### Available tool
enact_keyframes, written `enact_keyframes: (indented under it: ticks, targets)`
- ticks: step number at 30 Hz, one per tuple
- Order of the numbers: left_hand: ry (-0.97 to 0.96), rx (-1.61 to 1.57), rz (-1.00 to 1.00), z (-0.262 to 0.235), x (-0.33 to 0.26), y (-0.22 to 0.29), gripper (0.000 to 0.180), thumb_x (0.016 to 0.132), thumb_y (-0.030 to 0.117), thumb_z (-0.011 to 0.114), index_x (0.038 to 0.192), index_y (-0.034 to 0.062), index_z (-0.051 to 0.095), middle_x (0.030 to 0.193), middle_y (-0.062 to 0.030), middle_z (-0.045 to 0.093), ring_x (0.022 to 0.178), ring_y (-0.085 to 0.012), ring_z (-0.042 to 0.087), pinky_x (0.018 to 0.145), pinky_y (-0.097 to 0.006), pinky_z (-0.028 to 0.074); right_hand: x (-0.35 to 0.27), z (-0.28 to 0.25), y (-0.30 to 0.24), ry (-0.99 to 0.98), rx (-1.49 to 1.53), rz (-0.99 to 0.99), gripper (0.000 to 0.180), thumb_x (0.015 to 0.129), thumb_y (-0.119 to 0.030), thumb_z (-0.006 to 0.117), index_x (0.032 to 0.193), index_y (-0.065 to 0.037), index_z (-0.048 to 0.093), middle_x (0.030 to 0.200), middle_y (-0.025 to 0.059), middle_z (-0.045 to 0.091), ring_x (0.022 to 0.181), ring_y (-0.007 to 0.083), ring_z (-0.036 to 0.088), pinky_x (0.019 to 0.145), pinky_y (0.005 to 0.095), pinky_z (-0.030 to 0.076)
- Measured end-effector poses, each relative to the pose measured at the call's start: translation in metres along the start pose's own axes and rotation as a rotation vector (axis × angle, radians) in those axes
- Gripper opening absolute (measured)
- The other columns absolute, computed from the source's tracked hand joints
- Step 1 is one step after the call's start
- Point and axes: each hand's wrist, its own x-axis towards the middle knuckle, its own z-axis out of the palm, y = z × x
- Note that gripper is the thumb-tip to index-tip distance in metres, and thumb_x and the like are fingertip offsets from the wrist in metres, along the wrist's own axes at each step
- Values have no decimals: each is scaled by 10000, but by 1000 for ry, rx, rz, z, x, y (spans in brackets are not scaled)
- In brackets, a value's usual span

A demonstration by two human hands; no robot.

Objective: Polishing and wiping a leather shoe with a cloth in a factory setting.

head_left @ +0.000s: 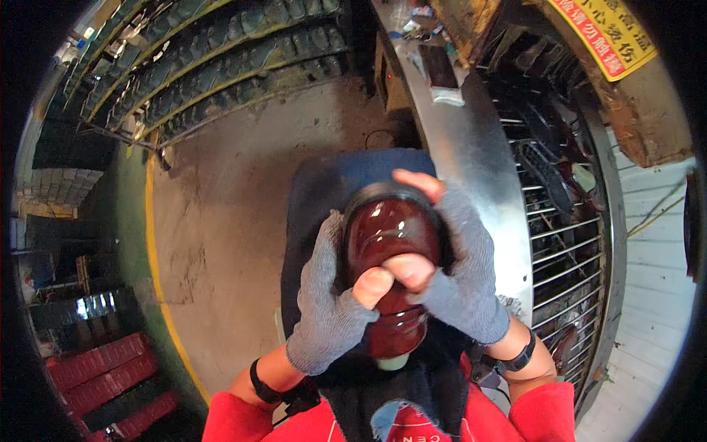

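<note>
Both my hands hold a glossy dark red shoe (387, 228) with a black rim round its toe, above my lap. The toe points away from me, and a pale green piece shows at the near end. Around the shoe's left side my left hand (331, 298) is wrapped, in a grey glove that leaves the thumb tip bare. My right hand (464, 265), gloved the same way, grips the right side with bare fingertips at the toe. The two thumbs meet on top of the shoe. My left fingers are mostly hidden behind it. A dark cloth (313, 191) lies beneath.
A metal counter (479, 155) runs along my right, with a dark flat object (440, 66) on it. Beyond it is a rack of metal rods (567, 254) bearing soles and shoes. Shelves (243, 51) of shoe-shaped pieces stand far left; red ribbed pieces (103, 365) lie lower left.
</note>
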Motion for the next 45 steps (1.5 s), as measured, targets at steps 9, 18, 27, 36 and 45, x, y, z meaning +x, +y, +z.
enact_keyframes:
  ticks: [9, 18, 27, 36, 45]
  targets:
    - [-427, -124, 344, -3, 113, 41, 783, 1119, 631, 280, 1354, -36, 617, 1376, -149, 636, 1285, -219, 594, 1139, -351, 421, -26, 42, 89, -186, 846, 603, 792, 1017, -655, 566, 1457, 1, 507, 1246, 194, 693, 1115, 314, 718, 963, 432, 624]
    - [-320, -187, 13, -2, 116, 17, 454, 1122, 428, 505, 938, 53, 684, 887, -8, 628, 847, -103, 568, 775, -266, 467, -78, 46, 70, -165, 1476, 714, 1327, 751, -896, 654, 1629, 31, 292, 1543, 373, 459, 1396, 503, 522, 1149, 564, 486]
    - [-127, 337, 18, 2, 92, -39, 396, 1027, 417, 681, 1092, 32, 613, 842, -85, 632, 741, -201, 611, 726, -350, 518, -101, 32, 106, 203, 1154, 898, 985, 789, -460, 825, 1541, 40, 432, 1387, 255, 635, 1180, 379, 698, 1034, 480, 600]
    - [-379, 477, -50, 0, 77, -78, 360, 1103, 373, 552, 1142, 21, 619, 820, -154, 644, 751, -267, 653, 712, -409, 516, -112, 44, 114, 266, 1158, 1003, 819, 836, -457, 834, 1443, -7, 520, 1199, 134, 715, 989, 263, 747, 888, 401, 654]
    - [-445, 341, -72, -16, 90, -88, 307, 1092, 289, 538, 1204, 11, 604, 783, -189, 639, 749, -378, 681, 712, -444, 529, -102, 36, 115, 66, 1197, 959, 947, 870, -512, 787, 1585, -22, 406, 1460, 134, 604, 1288, 256, 635, 1113, 412, 518]
